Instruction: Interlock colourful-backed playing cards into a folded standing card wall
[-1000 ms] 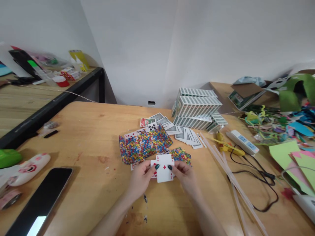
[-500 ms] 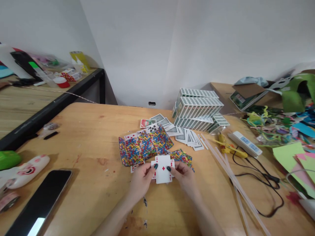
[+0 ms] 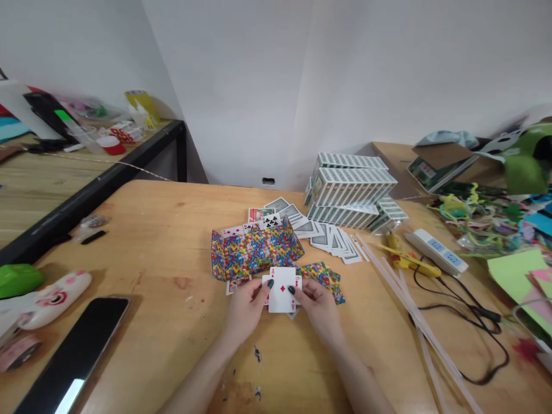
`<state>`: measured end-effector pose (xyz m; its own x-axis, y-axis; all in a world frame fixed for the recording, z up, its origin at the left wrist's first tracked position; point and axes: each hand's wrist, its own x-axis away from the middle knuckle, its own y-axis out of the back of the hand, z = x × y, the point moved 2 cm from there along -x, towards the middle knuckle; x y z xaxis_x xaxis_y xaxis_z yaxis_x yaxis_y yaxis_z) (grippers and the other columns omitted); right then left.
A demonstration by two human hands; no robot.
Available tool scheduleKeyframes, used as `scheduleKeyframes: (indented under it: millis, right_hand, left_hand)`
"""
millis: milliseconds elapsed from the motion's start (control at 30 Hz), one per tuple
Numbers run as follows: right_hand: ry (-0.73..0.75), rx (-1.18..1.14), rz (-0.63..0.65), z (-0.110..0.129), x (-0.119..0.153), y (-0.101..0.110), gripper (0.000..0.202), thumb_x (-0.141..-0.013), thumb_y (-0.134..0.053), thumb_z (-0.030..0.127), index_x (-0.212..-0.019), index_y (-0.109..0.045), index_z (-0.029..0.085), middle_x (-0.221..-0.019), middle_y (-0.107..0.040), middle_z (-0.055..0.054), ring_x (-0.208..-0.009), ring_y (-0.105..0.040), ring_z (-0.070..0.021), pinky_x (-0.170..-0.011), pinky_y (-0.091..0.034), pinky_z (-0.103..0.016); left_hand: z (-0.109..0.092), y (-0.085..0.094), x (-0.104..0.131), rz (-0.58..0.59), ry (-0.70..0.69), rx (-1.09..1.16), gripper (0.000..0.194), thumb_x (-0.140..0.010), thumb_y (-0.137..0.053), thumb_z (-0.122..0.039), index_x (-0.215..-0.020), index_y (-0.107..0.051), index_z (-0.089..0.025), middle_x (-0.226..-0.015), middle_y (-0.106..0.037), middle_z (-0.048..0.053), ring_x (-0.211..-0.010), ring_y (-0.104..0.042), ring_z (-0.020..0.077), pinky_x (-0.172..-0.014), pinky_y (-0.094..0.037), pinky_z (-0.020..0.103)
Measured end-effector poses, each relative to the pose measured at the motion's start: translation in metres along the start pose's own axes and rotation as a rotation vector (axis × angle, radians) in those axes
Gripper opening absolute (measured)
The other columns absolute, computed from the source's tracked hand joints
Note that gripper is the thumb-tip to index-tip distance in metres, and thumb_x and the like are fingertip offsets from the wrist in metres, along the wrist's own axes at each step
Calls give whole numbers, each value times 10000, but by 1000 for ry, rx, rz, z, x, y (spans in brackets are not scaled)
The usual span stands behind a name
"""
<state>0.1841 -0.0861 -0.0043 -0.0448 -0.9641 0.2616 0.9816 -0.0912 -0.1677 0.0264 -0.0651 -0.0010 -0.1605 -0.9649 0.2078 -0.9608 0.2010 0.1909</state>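
Between them, my left hand [image 3: 245, 305] and my right hand [image 3: 318, 302] pinch overlapping playing cards, thumbs on the faces. An ace of diamonds [image 3: 282, 296] lies upright in front, over a six [image 3: 298, 282] set crosswise behind it. Just beyond my hands is a strip of colourful patterned panels [image 3: 259, 247], with cards such as a diamond card [image 3: 233, 231] and a club card [image 3: 271, 221] showing above its far edge. A smaller patterned piece [image 3: 325, 280] lies past my right hand. Another face card [image 3: 236, 285] peeks out beside my left fingers.
Face-down cards [image 3: 332, 238] fan out behind, beside stacked striped card boxes [image 3: 351, 187]. To the right are clear glue sticks [image 3: 414, 313], a yellow glue gun [image 3: 403, 259] and a power strip [image 3: 437, 251]. A phone [image 3: 77, 351] lies at left.
My hands and the held cards have shifted slightly up and left in view. The ace stays in front of the six, and the whole view has moved a little.
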Motion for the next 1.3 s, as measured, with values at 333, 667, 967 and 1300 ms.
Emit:
scheduleKeyframes:
  millis: [333, 667, 967, 1300]
  right_hand:
    - [-25, -12, -12, 1, 0, -1, 373, -609, -696, 485, -797, -634, 169, -699, -699, -49, -623, -642, -207, -601, -485, -311]
    - [-15, -34, 7, -5, -2, 0, 322, -633, -695, 442, -791, -618, 171, -682, -696, -37, -636, -642, -193, -578, -472, -281]
    - [-32, -33, -4, -7, -4, 1, 369, -578, -718, 477, -755, -620, 169, -662, -689, -41, -585, -629, -193, -559, -475, -290]
    - [-37, 0, -20, -4, -2, 1, 377, -582, -710, 495, -757, -623, 172, -676, -697, -59, -621, -644, -221, -564, -485, -309]
  left_hand:
    - [-1, -1, 0, -33, -7, -43, 308, -772, -492, -403, -662, -594, -133, -590, -584, 7, -546, -514, 141, -497, -393, 210]
    - [-3, -1, 1, -34, 15, -20, 334, -762, -495, -436, -675, -604, -132, -614, -609, 17, -576, -547, 158, -515, -404, 220]
    - [-4, 0, 1, -10, -8, -59, 348, -770, -482, -429, -724, -642, -123, -629, -635, 35, -580, -552, 170, -523, -410, 231]
    - [-4, 0, 1, 2, 12, -45, 347, -770, -490, -429, -750, -650, -121, -638, -629, 33, -594, -548, 170, -524, -409, 223]
